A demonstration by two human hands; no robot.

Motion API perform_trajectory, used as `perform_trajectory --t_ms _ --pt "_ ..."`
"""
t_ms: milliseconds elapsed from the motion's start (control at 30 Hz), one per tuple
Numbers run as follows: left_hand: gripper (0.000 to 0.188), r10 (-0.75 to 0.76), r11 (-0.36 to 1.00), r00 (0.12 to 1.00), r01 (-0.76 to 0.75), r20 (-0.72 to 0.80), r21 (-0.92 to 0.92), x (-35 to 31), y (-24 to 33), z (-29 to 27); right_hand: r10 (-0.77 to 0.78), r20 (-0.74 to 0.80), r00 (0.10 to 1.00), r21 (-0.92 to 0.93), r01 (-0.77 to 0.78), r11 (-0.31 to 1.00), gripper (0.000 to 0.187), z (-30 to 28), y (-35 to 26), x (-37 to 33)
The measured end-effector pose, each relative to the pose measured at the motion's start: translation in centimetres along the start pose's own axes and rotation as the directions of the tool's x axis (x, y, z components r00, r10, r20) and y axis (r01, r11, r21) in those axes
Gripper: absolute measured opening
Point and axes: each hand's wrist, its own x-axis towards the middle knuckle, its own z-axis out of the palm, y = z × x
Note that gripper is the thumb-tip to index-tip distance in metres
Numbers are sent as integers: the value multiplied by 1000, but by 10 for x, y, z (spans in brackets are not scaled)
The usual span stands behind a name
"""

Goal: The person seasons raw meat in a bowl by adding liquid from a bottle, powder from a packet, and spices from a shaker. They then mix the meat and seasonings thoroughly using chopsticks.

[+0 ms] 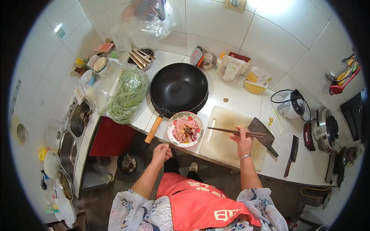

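Note:
In my right hand [244,142] is a pair of dark chopsticks [221,130], held level above the cutting board [219,151], tips pointing left. A cleaver [264,133] lies on the board's right part, just beyond that hand. My left hand [161,154] hangs in front of the counter edge with its fingers curled together; whether anything is in them I cannot make out. Closest to it are the wooden wok handle [154,130] and a patterned bowl [169,135]. The bowl holds pink raw meat [185,129] topped with dark and yellow seasoning. Behind stands an empty black wok [179,86].
Left of the wok lies a clear bag of long green beans [127,94]. Garlic [270,120], a scallion stalk [277,120] and a second knife [293,154] lie right of the board. Seasoning packets [233,67] line the wall; a double sink [68,148] is at left.

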Motion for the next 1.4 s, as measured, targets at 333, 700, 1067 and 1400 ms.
perform_trajectory --t_ms 333,700,1067,1400 --pt "42 186 973 980 -194 67 123 42 24 10 -117 280 953 -412 229 882 22 57 29 -21" --pt "45 185 982 972 -189 147 14 44 30 5 -203 274 940 -324 290 901 21 106 43 -35" --pt "41 198 977 961 -209 191 37 43 35 9 -209 296 932 -492 336 803 18 107 28 -25" --pt "42 142 988 954 -121 263 -93 46 32 7 -304 496 813 -505 555 661 14 119 31 -57"
